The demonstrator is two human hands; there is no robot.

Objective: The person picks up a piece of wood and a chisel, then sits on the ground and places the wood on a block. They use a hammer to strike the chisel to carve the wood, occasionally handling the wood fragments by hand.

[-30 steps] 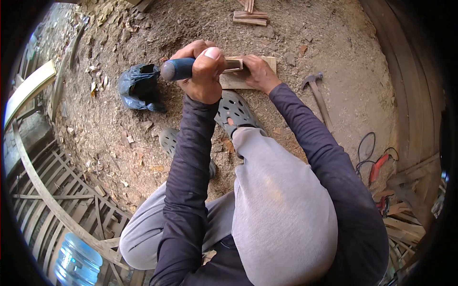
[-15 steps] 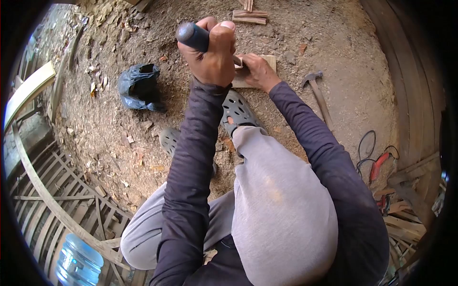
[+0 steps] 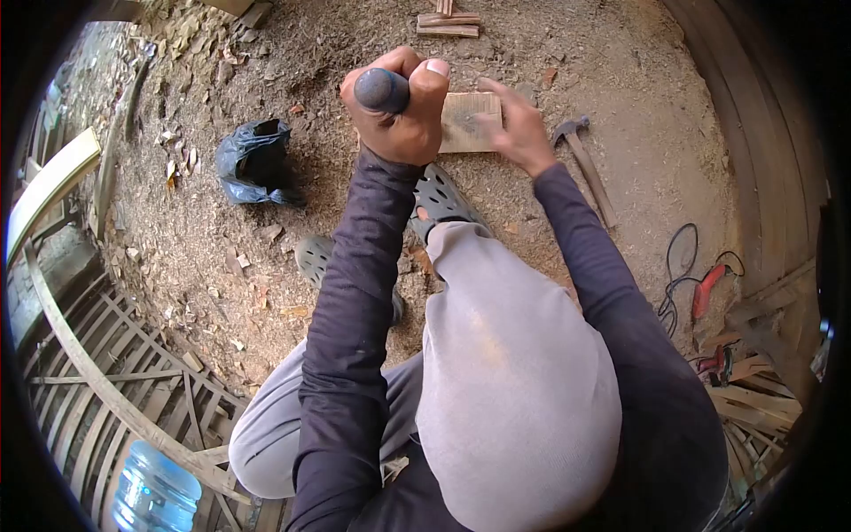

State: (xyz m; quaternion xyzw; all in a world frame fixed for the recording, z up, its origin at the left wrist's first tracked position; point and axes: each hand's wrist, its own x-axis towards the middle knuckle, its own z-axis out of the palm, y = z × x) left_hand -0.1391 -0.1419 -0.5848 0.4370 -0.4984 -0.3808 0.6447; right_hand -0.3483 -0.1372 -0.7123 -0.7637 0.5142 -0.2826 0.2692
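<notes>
- Left hand [image 3: 406, 129] grips blue round-ended handle [image 3: 379, 90].
- Right hand [image 3: 523, 135], fingers open, at right edge of pale rectangular wooden board [image 3: 463, 133].
- Wooden-handled metal claw hammer [image 3: 590, 176] nearby, brown dirt [image 3: 551, 106] between.

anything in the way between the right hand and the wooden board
Nothing visible stands between the right hand and the wooden board; the hand is at the board's right side, though contact is unclear. The claw hammer lies farther right, outside that gap.
</notes>
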